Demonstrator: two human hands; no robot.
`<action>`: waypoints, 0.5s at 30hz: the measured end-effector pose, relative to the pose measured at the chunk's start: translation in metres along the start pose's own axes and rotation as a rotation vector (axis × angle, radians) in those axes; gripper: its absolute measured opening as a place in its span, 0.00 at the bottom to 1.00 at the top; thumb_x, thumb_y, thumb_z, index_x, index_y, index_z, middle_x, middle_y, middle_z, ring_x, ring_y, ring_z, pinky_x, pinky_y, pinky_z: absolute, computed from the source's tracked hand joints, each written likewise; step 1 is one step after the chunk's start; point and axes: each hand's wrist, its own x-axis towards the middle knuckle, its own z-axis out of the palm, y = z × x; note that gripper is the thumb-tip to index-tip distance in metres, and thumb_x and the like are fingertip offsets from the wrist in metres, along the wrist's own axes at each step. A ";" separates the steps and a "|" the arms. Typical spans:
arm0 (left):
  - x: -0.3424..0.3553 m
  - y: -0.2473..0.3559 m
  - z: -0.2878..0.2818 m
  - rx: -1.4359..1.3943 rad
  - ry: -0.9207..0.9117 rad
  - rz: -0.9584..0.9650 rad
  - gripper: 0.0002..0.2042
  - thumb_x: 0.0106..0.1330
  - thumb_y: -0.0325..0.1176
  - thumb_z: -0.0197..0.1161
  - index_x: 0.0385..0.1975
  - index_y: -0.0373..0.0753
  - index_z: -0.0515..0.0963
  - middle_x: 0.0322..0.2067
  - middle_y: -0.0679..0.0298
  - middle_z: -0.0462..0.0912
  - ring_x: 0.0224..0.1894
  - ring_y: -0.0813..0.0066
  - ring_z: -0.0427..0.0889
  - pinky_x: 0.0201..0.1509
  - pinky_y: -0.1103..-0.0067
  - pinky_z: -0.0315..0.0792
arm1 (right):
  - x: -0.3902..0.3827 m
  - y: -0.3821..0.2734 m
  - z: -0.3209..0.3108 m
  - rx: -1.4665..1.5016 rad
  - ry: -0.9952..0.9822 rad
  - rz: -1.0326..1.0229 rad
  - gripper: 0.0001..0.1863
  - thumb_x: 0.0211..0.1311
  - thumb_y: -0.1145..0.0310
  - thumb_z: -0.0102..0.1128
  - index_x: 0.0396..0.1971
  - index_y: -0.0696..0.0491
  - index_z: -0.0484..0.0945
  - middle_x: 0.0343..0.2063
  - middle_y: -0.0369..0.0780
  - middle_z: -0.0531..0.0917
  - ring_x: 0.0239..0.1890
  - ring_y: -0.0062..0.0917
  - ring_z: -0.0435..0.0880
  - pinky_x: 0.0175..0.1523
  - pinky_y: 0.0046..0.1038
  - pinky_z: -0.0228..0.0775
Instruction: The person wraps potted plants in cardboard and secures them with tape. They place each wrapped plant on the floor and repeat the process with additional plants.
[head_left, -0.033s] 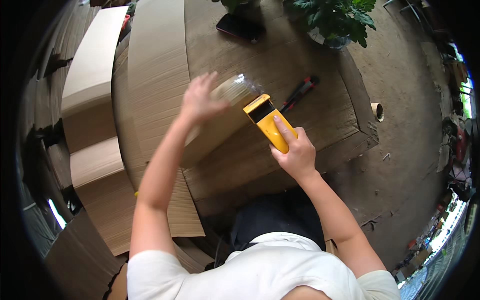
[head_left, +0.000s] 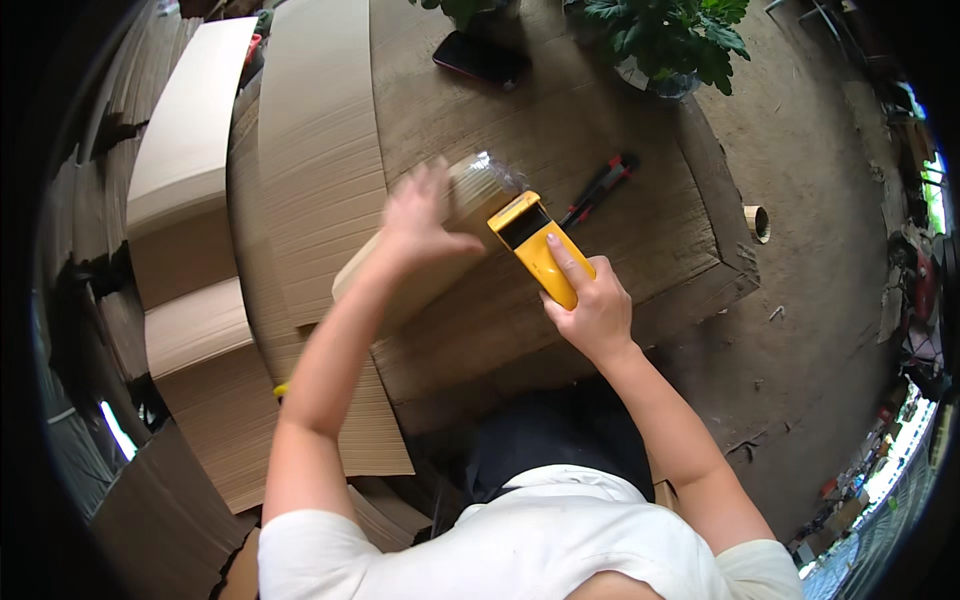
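Yellow hand tool [head_left: 540, 262], one: gripped in the right hand [head_left: 597, 308] above the tabletop [head_left: 655, 235]. Cardboard piece [head_left: 438, 279], one: beneath the left hand [head_left: 420, 215], blurred, fingers spread, apart from its fellow.

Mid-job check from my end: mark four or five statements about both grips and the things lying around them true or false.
1. The right grip holds the yellow tool. True.
2. The left grip is also on the yellow tool. False: the left grip, blurred, is apart from it, with thumb spread.
3. The dark phone lies left of the larger leafy plant. True.
4. The black-and-red cutter lies on the floor. False: the cutter lies on the brown work surface.
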 end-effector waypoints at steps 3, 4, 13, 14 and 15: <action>-0.005 0.032 -0.006 0.054 -0.108 -0.116 0.62 0.30 0.54 0.76 0.68 0.45 0.44 0.64 0.38 0.50 0.66 0.45 0.55 0.65 0.61 0.57 | -0.001 0.000 -0.001 -0.015 -0.095 -0.025 0.45 0.38 0.63 0.72 0.62 0.31 0.62 0.31 0.41 0.68 0.31 0.35 0.76 0.35 0.34 0.75; 0.008 0.025 -0.012 -0.065 -0.157 -0.094 0.62 0.30 0.54 0.76 0.68 0.45 0.45 0.63 0.37 0.50 0.65 0.45 0.57 0.65 0.62 0.58 | -0.001 0.001 0.000 -0.013 -0.112 -0.038 0.45 0.38 0.63 0.72 0.62 0.30 0.62 0.31 0.41 0.68 0.30 0.36 0.76 0.34 0.34 0.75; 0.014 0.010 -0.011 -0.009 -0.118 0.084 0.56 0.30 0.55 0.73 0.66 0.53 0.51 0.47 0.49 0.74 0.49 0.52 0.76 0.52 0.64 0.71 | -0.017 0.011 0.001 0.032 -0.104 0.027 0.47 0.36 0.68 0.68 0.63 0.29 0.60 0.30 0.43 0.68 0.28 0.38 0.77 0.34 0.35 0.76; 0.000 0.037 -0.013 0.052 -0.121 0.022 0.55 0.31 0.55 0.72 0.66 0.55 0.52 0.46 0.50 0.74 0.47 0.52 0.77 0.50 0.64 0.73 | -0.029 0.021 0.003 0.033 -0.099 0.049 0.47 0.36 0.68 0.68 0.63 0.29 0.59 0.31 0.43 0.68 0.28 0.38 0.77 0.34 0.35 0.76; -0.011 0.044 0.000 0.048 -0.045 0.042 0.54 0.31 0.55 0.72 0.66 0.55 0.52 0.46 0.50 0.74 0.46 0.52 0.77 0.50 0.64 0.73 | -0.043 0.029 0.006 0.038 -0.104 0.063 0.47 0.37 0.68 0.67 0.63 0.29 0.59 0.31 0.43 0.68 0.28 0.38 0.77 0.34 0.35 0.75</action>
